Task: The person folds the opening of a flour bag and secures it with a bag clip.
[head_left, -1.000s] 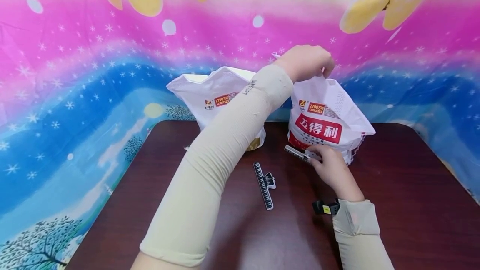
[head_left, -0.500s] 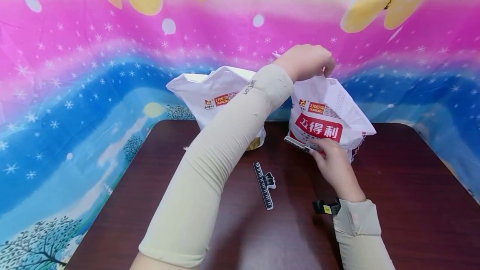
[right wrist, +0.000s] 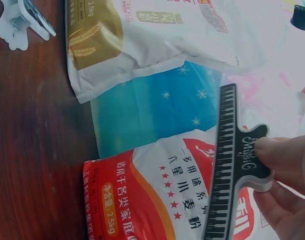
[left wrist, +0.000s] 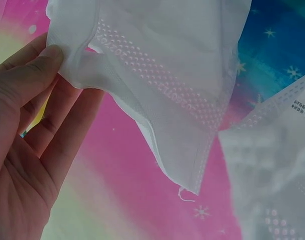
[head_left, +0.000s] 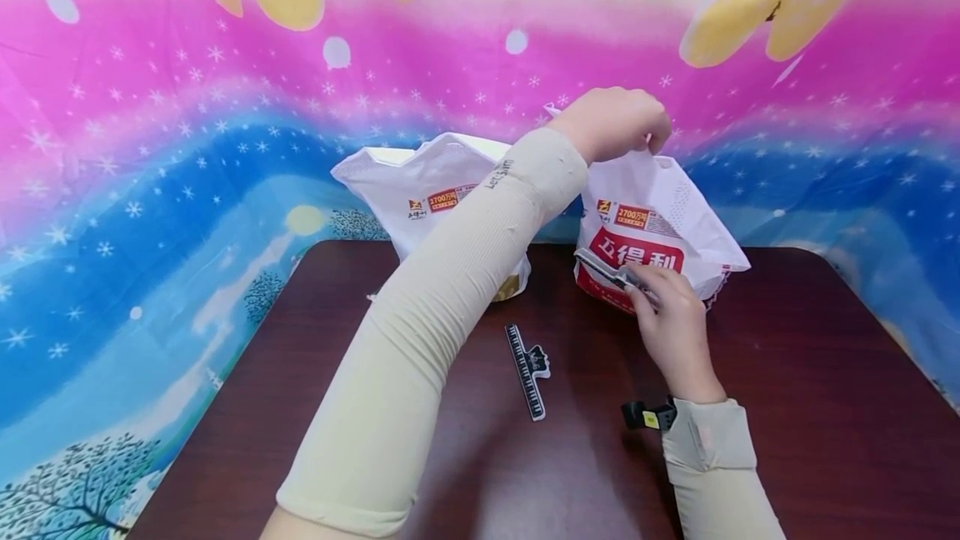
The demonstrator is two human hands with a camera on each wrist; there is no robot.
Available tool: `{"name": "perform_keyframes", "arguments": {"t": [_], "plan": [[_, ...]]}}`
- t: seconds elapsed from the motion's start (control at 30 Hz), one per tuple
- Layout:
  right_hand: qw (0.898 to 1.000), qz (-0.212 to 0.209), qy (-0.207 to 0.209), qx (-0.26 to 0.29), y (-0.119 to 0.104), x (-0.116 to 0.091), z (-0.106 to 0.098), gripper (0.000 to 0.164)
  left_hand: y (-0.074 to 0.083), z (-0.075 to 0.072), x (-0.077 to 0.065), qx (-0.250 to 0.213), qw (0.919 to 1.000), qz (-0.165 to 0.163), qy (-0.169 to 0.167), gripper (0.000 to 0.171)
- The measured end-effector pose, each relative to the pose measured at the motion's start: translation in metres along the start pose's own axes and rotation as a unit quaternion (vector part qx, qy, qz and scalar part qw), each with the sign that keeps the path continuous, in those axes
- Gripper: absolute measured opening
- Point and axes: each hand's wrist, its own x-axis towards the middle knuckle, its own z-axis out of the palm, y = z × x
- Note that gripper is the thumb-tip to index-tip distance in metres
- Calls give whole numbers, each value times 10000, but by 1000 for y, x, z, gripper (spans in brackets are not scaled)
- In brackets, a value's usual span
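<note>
Reaching across, my left hand (head_left: 617,123) pinches the top edge of the white and red flour bag (head_left: 633,219). In the left wrist view, the thumb and fingertips grip the bag's white rim (left wrist: 72,60). My right hand (head_left: 677,327) holds a long black clip with a piano-key pattern (right wrist: 225,155) by its handle. It is raised in front of the bag's lower front, and whether it touches the bag I cannot tell. A matching piano-key clip (head_left: 525,373) lies on the table.
A second white flour bag (head_left: 408,182) with a gold lower part stands to the left, its top open, partly hidden by my left sleeve (head_left: 420,340). Both bags are on a dark wooden table (head_left: 360,273). A colourful printed cloth (head_left: 450,65) hangs behind.
My right hand has lifted the piano-key clip slightly up the front of the red flour bag. The left hand keeps its grip on the bag's top without visible movement.
</note>
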Motion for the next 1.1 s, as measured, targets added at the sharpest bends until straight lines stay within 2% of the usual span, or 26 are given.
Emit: {"name": "perform_keyframes", "arguments": {"t": [0.13,0.63,1.1], "plan": [[9994,-128,322,-47,0,0,1,38,0,0,-1,-31,10000,-19,18,25],[9958,-192,837,303,-4,2,0,36,-2,3,-1,389,9990,149,168,29],[9892,-164,1396,428,-2,1,1,32,-4,5,1,320,9991,165,233,28]]}}
